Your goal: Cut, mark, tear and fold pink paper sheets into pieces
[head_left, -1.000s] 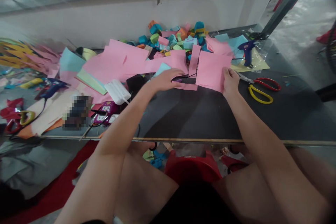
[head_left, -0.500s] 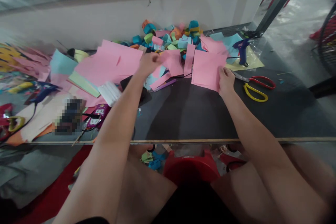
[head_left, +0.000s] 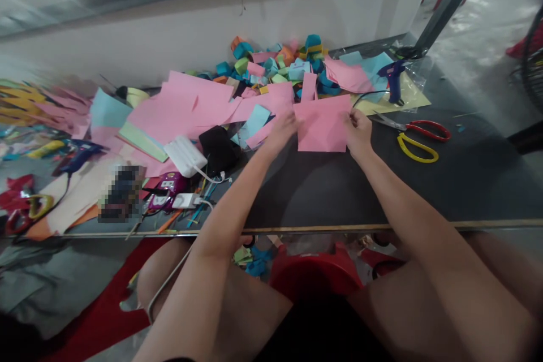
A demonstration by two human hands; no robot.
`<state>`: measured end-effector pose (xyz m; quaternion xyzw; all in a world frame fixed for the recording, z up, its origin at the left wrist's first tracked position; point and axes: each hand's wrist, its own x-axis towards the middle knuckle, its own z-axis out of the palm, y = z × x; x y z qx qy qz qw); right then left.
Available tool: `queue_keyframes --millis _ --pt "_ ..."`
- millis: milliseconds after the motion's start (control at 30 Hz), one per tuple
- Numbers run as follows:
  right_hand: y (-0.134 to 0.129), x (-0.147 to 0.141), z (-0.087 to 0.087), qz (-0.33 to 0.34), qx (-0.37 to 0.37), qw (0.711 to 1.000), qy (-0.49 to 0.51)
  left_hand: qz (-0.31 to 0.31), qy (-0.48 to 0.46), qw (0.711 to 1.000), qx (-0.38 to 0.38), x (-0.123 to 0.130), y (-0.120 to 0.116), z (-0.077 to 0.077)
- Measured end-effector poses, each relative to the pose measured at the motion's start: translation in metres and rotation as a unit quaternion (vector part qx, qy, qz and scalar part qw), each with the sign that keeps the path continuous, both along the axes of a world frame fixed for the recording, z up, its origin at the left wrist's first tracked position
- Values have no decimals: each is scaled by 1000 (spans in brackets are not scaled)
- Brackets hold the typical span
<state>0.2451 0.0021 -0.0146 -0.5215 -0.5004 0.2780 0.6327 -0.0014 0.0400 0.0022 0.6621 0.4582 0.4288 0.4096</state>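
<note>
A pink paper sheet is held upright-edged above the dark table, between my two hands. At its right edge, the fingers of my right hand pinch the paper. My left hand is at the left edge, its fingers closed against the sheet and a little blurred. Behind the sheet stands a narrow pink strip. More pink paper lies just beyond my left hand, beside a light blue piece.
Scissors with red and yellow handles and a blue glue gun lie right. Coloured paper rolls are heaped along the wall. Left are large pink sheets, a white power bank and a black pouch.
My left hand has come down and right, from the pink paper at the back to the sheet's left edge. The sheet has shifted left and turned in my right hand.
</note>
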Motion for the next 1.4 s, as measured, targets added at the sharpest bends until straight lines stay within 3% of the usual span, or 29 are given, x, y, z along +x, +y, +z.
queue_keyframes --millis 67,133,233,367,533,733,933,1167,1400 --pt "-4 -3 5 23 9 999 27 -47 -64 997 -24 22 -11 -18" --pt "-6 -6 8 53 11 997 48 -24 -93 995 -9 30 -17 -28" --pt "-4 -8 7 118 -8 991 59 23 -95 994 41 27 -20 -31" --pt "-1 -7 1 171 -57 983 32 41 -89 992 74 21 -24 -30" --pt "-2 -4 0 185 -65 980 18 66 -96 992 41 22 -27 -30" --pt "-5 -6 0 205 -37 977 41 -36 -121 992 21 21 -25 -30" --pt "-2 -4 1 176 -32 984 11 5 -108 992 64 17 -23 -26" --pt "-4 -3 1 164 -41 985 -22 -14 -131 991 36 18 -19 -32" --pt "-5 0 2 220 -83 969 -79 -51 -154 984 68 15 -15 -36"
